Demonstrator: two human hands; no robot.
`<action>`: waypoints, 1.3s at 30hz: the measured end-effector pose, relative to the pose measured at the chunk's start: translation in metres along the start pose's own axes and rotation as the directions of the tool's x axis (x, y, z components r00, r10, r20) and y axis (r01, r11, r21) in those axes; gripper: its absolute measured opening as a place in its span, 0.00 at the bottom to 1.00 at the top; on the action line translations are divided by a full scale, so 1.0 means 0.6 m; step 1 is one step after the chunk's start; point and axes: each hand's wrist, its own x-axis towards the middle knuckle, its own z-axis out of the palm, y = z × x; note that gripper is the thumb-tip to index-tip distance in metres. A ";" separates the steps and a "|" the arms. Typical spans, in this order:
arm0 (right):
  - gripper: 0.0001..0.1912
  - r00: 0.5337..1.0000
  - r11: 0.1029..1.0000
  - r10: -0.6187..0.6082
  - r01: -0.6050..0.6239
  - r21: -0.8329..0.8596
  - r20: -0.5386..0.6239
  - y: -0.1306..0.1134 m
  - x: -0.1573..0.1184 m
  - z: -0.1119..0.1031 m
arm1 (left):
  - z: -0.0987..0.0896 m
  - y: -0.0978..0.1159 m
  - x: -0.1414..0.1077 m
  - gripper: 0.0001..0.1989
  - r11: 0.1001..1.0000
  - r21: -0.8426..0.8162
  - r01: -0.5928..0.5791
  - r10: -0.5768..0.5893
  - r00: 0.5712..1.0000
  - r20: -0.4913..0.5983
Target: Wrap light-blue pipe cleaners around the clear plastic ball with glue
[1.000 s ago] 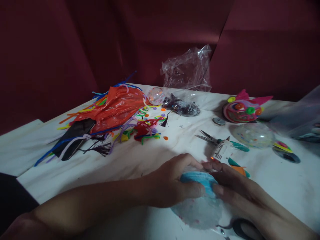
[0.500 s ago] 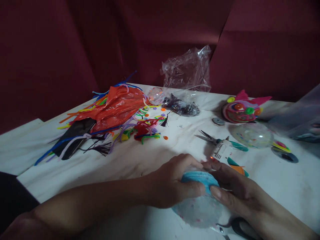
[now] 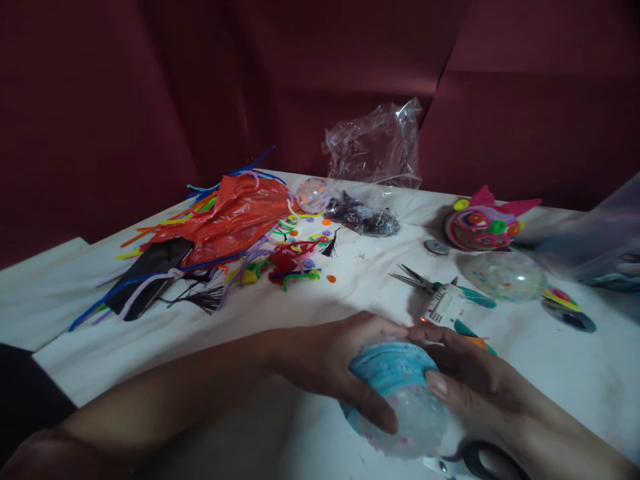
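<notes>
Head view: both my hands cup the clear ball [image 3: 400, 400] with its blue top, low on the white table [image 3: 550, 373]. My left hand [image 3: 335, 363] wraps it, thumb across the front; my right hand [image 3: 465, 387] presses its other side. Just beyond the ball lie scissors [image 3: 440, 290].

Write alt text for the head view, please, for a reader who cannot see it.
Both hands, left and right, hold a clear ball with a blue top on a white table. Behind lie pliers, pipe cleaners, an orange bag and a decorated ball.
</notes>
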 end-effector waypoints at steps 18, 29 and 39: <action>0.28 0.995 0.997 -0.030 0.037 0.064 -0.099 0.000 0.006 0.003 | 0.001 0.000 0.000 0.39 0.997 -0.064 -0.040 0.039 0.999 -0.023; 0.35 0.939 0.986 -0.032 -0.026 -0.163 -0.343 0.021 -0.005 -0.001 | 0.005 -0.013 0.001 0.30 0.993 0.016 -0.115 0.116 0.991 -0.065; 0.24 1.000 0.979 -0.011 0.012 0.202 -0.005 0.023 0.005 -0.011 | 0.008 -0.010 -0.005 0.25 0.976 0.159 -0.147 0.159 0.985 -0.067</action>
